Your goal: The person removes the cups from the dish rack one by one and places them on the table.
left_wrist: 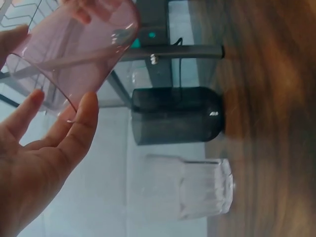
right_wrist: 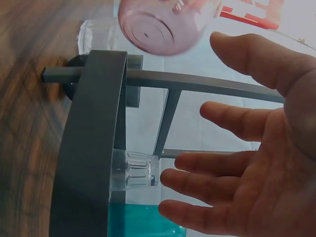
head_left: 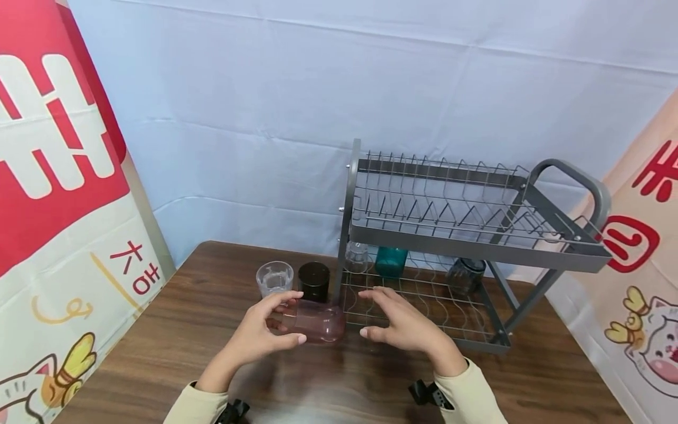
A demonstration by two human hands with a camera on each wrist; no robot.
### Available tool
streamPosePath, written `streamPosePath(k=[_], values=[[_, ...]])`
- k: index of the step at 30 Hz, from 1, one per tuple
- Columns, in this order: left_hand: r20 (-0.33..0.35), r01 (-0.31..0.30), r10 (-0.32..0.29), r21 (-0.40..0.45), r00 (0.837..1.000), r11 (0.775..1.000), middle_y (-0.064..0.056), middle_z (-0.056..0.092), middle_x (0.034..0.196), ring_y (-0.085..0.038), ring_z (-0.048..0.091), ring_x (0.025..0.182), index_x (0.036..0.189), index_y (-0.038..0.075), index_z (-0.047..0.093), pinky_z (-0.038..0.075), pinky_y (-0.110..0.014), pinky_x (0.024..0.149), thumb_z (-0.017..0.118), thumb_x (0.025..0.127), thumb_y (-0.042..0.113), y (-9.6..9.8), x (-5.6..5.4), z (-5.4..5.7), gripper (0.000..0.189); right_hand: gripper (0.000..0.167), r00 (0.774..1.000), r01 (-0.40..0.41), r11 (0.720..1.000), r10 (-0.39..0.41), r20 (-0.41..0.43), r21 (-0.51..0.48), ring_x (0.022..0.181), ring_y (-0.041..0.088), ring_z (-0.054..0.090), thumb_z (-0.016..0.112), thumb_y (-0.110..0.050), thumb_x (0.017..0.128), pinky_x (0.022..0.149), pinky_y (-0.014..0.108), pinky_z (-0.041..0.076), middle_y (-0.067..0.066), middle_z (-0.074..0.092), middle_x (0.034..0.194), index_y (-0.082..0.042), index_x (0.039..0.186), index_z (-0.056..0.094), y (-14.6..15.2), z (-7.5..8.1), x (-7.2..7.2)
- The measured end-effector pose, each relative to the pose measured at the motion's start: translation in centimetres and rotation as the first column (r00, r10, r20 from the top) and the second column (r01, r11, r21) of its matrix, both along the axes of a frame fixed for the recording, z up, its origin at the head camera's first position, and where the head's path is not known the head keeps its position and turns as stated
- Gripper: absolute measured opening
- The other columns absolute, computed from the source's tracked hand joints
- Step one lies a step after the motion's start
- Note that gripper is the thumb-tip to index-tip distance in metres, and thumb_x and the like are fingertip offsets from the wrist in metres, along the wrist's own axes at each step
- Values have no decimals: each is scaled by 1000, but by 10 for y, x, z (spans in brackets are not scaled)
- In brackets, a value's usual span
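My left hand point(head_left: 259, 331) grips a pink see-through glass point(head_left: 318, 322) near its rim, fingers and thumb around the mouth. The glass lies tilted on its side in the air, its base pointing right, in front of the rack's left post. In the left wrist view, fingertips point(left_wrist: 85, 111) touch the rim of the pink glass point(left_wrist: 81, 54). My right hand point(head_left: 405, 327) is spread with nothing in it, apart from the glass base. The right wrist view shows that base point(right_wrist: 148, 32) beyond the right thumb point(right_wrist: 237, 52), a gap between them.
A clear glass point(head_left: 274, 275) and a black glass point(head_left: 314, 282) stand left of a grey two-tier dish rack point(head_left: 477, 250). On its lower shelf are a clear glass point(head_left: 356, 259), a teal glass point(head_left: 391, 263) and a dark grey glass point(head_left: 466, 277). The upper tier has wire slots.
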State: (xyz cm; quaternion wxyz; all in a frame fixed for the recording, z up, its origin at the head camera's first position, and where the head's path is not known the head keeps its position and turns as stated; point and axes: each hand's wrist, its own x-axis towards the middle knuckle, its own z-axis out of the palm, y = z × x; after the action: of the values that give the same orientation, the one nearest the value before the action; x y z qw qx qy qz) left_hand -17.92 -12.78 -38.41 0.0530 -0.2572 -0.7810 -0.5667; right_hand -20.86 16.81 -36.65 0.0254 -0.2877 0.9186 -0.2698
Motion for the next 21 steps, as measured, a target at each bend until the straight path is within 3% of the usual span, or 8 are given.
streamPosePath(k=[1, 8, 14, 21], values=[[3, 3, -3, -13, 1000, 1000, -15, 55, 112, -32, 58, 96, 127, 9, 54, 51, -43, 71, 82, 69, 7, -2, 0, 1, 64, 64, 1000, -6, 1000, 6, 6, 5, 123, 30, 40, 71, -36, 82, 93, 50, 36, 13, 40, 136, -11, 135, 46, 0, 1, -1], [-23, 4, -7, -94, 1000, 996, -1, 56, 112, -21, 58, 95, 127, 27, 55, 52, -33, 67, 84, 68, 29, -19, -19, -24, 65, 65, 999, -27, 999, 26, 21, 38, 121, 34, 41, 70, -36, 81, 93, 52, 37, 17, 40, 135, -8, 134, 46, 5, 6, -9], [-69, 7, -16, -125, 997, 992, 1, 57, 109, -20, 58, 89, 127, 26, 56, 52, -32, 64, 83, 69, 27, -28, -23, -19, 64, 64, 998, -9, 999, 6, 57, 46, 124, 38, 38, 70, -36, 83, 92, 55, 36, 21, 36, 137, -7, 135, 46, 7, 8, -15], [-119, -59, 37, -183, 992, 981, -3, 58, 104, -22, 59, 82, 124, 24, 57, 51, -32, 63, 84, 67, 32, -36, -25, -21, 64, 62, 997, 5, 999, -7, 81, 35, 123, 37, 38, 69, -35, 84, 92, 54, 36, 21, 36, 137, -7, 134, 47, 8, 8, -20]])
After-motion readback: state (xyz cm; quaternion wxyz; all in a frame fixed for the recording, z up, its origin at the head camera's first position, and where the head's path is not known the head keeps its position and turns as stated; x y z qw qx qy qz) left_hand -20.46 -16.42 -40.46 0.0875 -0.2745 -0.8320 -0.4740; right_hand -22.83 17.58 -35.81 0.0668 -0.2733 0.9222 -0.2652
